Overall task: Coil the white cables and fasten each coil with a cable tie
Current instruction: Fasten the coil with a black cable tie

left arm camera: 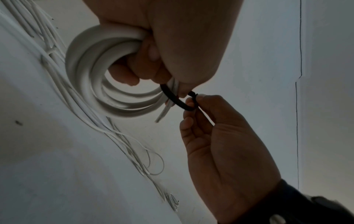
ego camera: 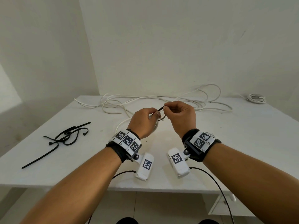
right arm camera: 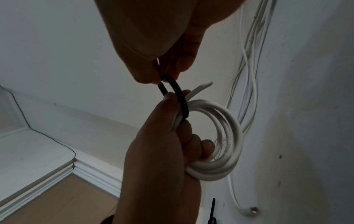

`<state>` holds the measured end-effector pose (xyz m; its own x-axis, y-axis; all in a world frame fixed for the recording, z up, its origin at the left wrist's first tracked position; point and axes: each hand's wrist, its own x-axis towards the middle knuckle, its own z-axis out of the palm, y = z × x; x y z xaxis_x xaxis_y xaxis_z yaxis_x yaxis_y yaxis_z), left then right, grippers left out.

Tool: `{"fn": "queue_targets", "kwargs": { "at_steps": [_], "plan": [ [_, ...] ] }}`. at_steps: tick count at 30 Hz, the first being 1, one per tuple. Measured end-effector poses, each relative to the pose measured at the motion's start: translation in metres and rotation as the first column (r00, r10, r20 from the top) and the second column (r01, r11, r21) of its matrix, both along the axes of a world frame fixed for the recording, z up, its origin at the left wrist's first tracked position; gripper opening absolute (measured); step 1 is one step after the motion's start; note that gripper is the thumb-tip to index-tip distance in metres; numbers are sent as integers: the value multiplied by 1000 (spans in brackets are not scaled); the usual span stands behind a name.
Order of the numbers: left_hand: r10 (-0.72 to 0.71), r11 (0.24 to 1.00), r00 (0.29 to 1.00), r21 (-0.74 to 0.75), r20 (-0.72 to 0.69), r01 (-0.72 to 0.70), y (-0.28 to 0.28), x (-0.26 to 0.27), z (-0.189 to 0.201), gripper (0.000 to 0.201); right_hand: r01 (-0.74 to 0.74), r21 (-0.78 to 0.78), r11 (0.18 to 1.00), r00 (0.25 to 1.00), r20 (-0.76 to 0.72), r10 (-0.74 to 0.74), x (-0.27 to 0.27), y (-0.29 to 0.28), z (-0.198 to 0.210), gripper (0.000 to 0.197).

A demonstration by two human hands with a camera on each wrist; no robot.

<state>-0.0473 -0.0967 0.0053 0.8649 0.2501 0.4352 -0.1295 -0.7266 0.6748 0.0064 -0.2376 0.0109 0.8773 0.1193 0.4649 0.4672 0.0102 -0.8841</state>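
Observation:
My left hand grips a small coil of white cable above the middle of the white table; the same coil shows in the right wrist view. A black cable tie loops around the coil's strands beside the left fingers. My right hand pinches the tie between thumb and forefinger, just right of the left hand. In the head view the tie shows as a thin black arc between both hands. The coil's cut ends stick out past the tie.
Loose white cables sprawl along the table's far side. A tied white coil lies at the far right. Several spare black cable ties lie at the left. Walls stand behind and to the left of the table.

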Motion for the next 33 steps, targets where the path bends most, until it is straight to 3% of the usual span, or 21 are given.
{"fn": "queue_targets", "kwargs": {
  "at_steps": [14,19,25,30,33],
  "plan": [
    [33,987,999,156,-6,-31,4,-1,-7,25,-38,-94,995,999,11,39,3,-3,0,6],
    [41,981,999,191,-10,-39,3,-1,-9,29,-96,-141,985,995,-55,89,4,-4,1,5],
    [25,975,999,221,-37,-16,1,-2,-10,39,-120,-185,975,993,-30,117,5,-5,-4,4],
    [18,965,996,261,-89,6,5,0,-6,23,-238,-173,956,964,-158,212,10,-9,-4,8],
    [-51,993,987,101,-152,67,3,0,-4,20,-310,-191,931,930,-266,255,17,-12,-2,7]
  ]
}}
